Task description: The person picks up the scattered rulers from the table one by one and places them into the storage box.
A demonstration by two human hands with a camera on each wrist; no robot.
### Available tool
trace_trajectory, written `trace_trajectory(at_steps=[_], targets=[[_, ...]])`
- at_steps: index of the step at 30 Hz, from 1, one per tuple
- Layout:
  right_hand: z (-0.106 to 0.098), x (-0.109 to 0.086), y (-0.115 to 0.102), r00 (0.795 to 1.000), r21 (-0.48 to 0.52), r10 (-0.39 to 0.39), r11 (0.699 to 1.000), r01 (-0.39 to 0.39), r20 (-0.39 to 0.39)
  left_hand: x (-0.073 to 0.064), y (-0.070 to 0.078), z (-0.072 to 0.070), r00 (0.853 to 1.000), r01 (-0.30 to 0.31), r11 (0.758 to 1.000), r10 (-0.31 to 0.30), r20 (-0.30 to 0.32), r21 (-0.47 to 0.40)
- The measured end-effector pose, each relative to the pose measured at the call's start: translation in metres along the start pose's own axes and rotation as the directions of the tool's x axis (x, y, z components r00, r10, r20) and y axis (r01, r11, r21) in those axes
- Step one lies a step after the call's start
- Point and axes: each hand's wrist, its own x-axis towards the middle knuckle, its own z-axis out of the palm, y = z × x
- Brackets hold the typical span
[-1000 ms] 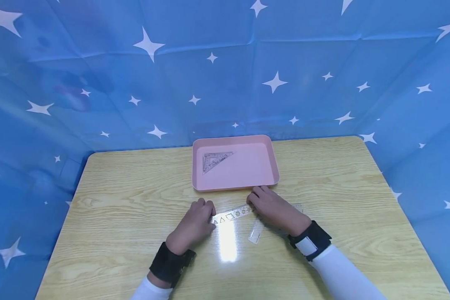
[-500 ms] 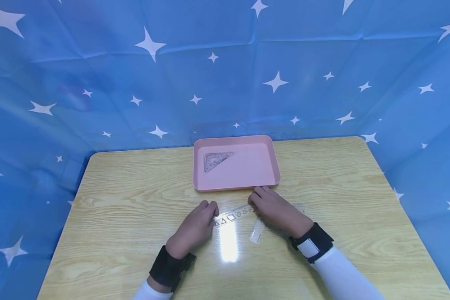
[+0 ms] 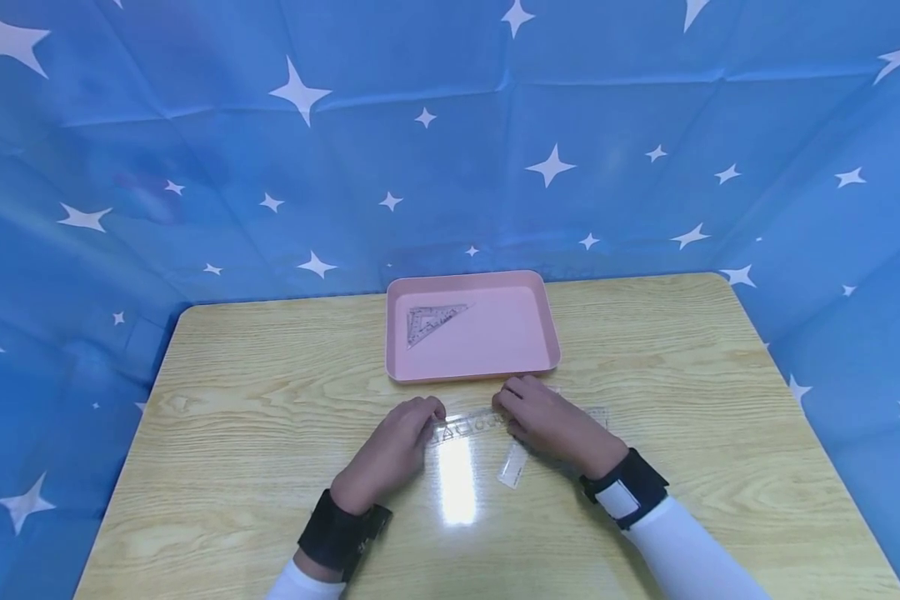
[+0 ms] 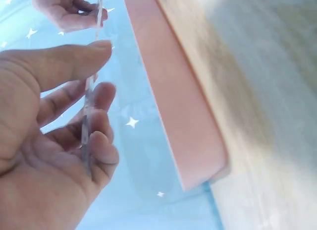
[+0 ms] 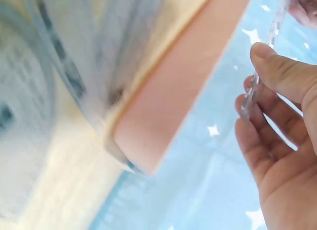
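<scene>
A clear plastic ruler with cut-out shapes (image 3: 465, 427) spans between the two hands in front of the pink tray. Its left end is gripped by my left hand (image 3: 393, 450), thumb on one face and curled fingers on the other, as the left wrist view shows. My right hand (image 3: 551, 421) pinches the other end between thumb and fingers. Seen edge-on in the left wrist view, the ruler (image 4: 86, 121) is raised above the table. Beneath my right hand lies another clear strip (image 3: 513, 464), partly covered by it.
A pink tray (image 3: 472, 377) stands at the table's back edge, holding a clear set square (image 3: 426, 322). To the right of my right hand, part of another clear piece (image 3: 598, 415) shows. A rounded clear piece (image 5: 22, 116) appears blurred in the right wrist view.
My left hand has shifted slightly to the right, its fingertips moving along with the ruler. The ruler has tilted, and its cut-outs look fainter. My right hand has barely moved.
</scene>
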Motion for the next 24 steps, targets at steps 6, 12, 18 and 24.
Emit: trace_trajectory(at_steps=[6,12,18,24], targets=[[-0.010,-0.002,-0.002,0.998,-0.037,0.000,0.999,-0.003,-0.068,0.000,0.004,-0.007,0.999,-0.040,0.998,0.042,-0.030,0.057],[-0.031,-0.001,-0.001,0.984,-0.078,-0.025,0.997,0.011,-0.178,0.004,0.013,-0.021,0.986,-0.128,0.980,0.142,-0.083,0.155],[-0.048,0.006,0.007,0.978,-0.113,-0.059,0.993,0.037,-0.200,0.015,0.020,-0.032,0.974,-0.158,0.963,0.188,-0.122,0.220],[-0.055,0.017,0.020,0.982,-0.135,-0.052,0.990,0.027,-0.182,0.035,0.021,-0.041,0.953,-0.209,0.921,0.268,-0.145,0.328]])
